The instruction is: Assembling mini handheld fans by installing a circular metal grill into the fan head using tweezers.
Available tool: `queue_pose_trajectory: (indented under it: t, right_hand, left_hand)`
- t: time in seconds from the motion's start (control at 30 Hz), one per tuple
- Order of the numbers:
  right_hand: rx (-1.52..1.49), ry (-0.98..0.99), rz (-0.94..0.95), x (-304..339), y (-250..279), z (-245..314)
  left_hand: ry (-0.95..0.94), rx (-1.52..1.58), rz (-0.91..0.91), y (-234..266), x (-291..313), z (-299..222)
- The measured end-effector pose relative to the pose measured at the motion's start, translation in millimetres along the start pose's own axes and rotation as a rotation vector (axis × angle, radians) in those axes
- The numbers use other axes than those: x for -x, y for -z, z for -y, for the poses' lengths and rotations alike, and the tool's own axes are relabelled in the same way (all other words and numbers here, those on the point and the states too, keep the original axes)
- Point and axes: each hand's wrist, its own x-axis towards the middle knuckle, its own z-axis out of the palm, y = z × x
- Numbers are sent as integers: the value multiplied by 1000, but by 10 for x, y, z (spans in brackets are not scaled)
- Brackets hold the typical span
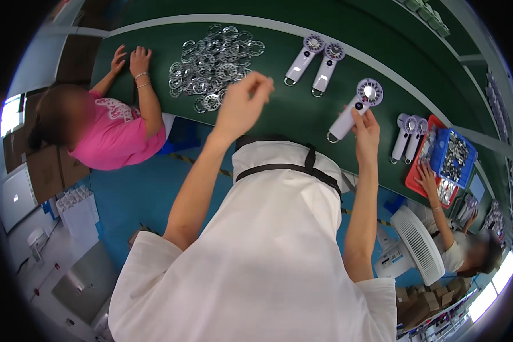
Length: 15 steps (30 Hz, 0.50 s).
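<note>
My right hand (367,132) is closed around the handle of a pale purple handheld fan (344,122), its round silver-centred head pointing away from me. To the left, my left hand (244,104) hovers at the near right side of a heap of shiny, clear-looking rings (211,65). Its fingers are curled together in a pinch, and whatever may be between them is hidden. Beyond my hands two more handheld fans lie side by side, a left one (303,60) and a right one (328,69), each with a small loop at its handle end.
On the right, two more fans (403,137) lie beside a red tray (414,181) and a blue bin (465,181) of small metallic parts. A co-worker's hand (427,179) touches the red tray. At left, a person in pink (122,134) rests both hands on the green table (279,122). A white fan (416,245) stands at lower right.
</note>
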Motion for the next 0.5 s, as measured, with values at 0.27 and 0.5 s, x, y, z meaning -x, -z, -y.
queue_pose_trajectory:
  t: [0.27,0.5]
  right_hand:
    - [-97,-141,16,-480,409,-735]
    - [-74,-186,46,-964,466,-880]
  left_hand:
    - [244,-157,192,-141,361,795]
    - [297,-242,176,-143,434,1527]
